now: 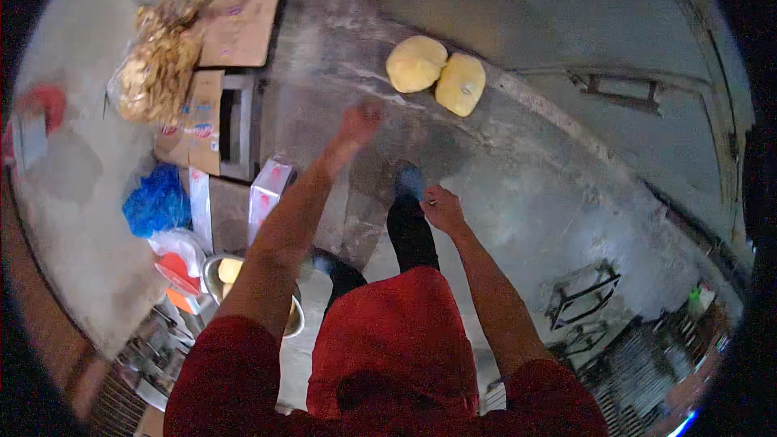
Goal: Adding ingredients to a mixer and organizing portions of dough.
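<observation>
My left hand (pixel 360 123) is raised forward and left of center, smeared by motion, so its fingers are unclear. Two pale yellow, rounded lumps (pixel 417 64) (pixel 460 85) rest side by side on the grey concrete beyond it. My right hand (pixel 441 209) hangs lower, right of center, with curled fingers near my forward leg; whatever it holds, if anything, is too small to make out. At lower left, partly behind my left arm, a steel pot (pixel 214 275) contains more yellow pieces.
Along the left lie cardboard (pixel 235 28), a clear bag of beige pieces (pixel 158 65), a blue plastic bag (pixel 158 198), a white box (pixel 267 194) and a red item (pixel 178 267). A concrete edge (pixel 579 125) runs across the right. Metal frames (pixel 583 295) lie lower right.
</observation>
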The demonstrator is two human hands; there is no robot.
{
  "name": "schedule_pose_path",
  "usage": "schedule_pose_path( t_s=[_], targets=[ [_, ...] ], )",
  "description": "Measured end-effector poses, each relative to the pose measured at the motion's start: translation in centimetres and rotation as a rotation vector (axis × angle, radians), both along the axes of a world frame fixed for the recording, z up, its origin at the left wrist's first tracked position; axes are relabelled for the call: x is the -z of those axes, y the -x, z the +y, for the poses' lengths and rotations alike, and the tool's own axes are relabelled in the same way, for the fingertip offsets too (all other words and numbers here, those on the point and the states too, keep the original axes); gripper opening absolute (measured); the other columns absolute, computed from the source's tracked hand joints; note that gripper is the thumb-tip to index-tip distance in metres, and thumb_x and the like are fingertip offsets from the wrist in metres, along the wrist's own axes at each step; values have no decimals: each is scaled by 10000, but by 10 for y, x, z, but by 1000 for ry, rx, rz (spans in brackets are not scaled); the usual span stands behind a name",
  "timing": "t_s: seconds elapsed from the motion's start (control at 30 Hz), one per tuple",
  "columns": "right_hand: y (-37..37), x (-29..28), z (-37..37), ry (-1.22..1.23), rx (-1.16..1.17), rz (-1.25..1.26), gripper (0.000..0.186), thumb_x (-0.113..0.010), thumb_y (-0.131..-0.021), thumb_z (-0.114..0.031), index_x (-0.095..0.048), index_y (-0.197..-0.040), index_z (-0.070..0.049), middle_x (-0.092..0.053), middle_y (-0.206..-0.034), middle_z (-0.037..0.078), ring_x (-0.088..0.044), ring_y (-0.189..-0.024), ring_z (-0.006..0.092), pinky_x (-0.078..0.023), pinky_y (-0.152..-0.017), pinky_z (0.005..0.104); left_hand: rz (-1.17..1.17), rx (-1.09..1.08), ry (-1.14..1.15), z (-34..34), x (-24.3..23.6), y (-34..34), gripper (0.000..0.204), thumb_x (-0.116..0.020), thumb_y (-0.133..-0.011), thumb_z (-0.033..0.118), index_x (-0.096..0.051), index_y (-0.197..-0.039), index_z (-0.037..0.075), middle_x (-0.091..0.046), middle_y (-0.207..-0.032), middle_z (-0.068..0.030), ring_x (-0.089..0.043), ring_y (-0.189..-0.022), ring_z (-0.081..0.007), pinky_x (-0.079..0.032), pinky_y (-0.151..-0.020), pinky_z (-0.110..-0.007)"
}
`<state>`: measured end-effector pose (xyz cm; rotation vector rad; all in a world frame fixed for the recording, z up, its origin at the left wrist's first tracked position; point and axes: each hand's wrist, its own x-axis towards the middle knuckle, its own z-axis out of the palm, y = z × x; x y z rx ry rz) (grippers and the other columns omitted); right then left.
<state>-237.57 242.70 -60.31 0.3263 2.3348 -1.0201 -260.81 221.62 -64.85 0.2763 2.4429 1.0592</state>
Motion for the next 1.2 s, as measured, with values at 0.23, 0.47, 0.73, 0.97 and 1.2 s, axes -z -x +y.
schedule_pose_path(
  t_s=[0.23,0.47,0.73,0.97,1.2],
  targets=[
    [3,-24,-142,120,-404,219,349,-717,-782,-181,-596,-1054,2,-671,-912,146,-673,-810,240,-538,-755,361,-480,-310,254,-255,-86,-330,446,-554,-864,382,-590,-1172,62,-636,-1074,-199,-584,-1054,-374,-453,-919,-439],
    [-64,-50,-364,203,-827,59,311,-690,-792,-200,-603,-1027,-16,-659,-901,145,-658,-805,262,-520,-720,376,-576,-923,217,-415,-100,-672,329,-583,-820,307,-656,-1033,66,-643,-1079,-173,-585,-1055,-350,-453,-923,-436],
    [-217,-48,-620,335,-1311,70,557,-712,-743,-328,-530,-1189,-48,-586,-1111,179,-572,-1031,329,-472,-862,449,-609,-1441,227,-552,-51,-785,313,-590,-851,313,-634,-1066,89,-645,-1080,-157,-595,-1036,-343,-479,-846,-458],
    [-354,-59,-765,189,-1608,344,541,-713,-728,-353,-535,-1137,-47,-574,-991,160,-580,-971,331,-483,-787,453,-445,-1990,601,-742,-51,-779,395,-629,-819,340,-605,-1071,36,-653,-942,-205,-637,-851,-366,-507,-751,-450],
    [-356,21,-767,231,-1423,310,159,-615,-774,-208,-608,-815,-54,-594,-841,121,-575,-837,320,-484,-726,438,-779,-1778,92,-723,3,-709,407,-670,-804,364,-569,-1084,85,-627,-914,-99,-606,-859,-251,-510,-768,-399]
  ],
)
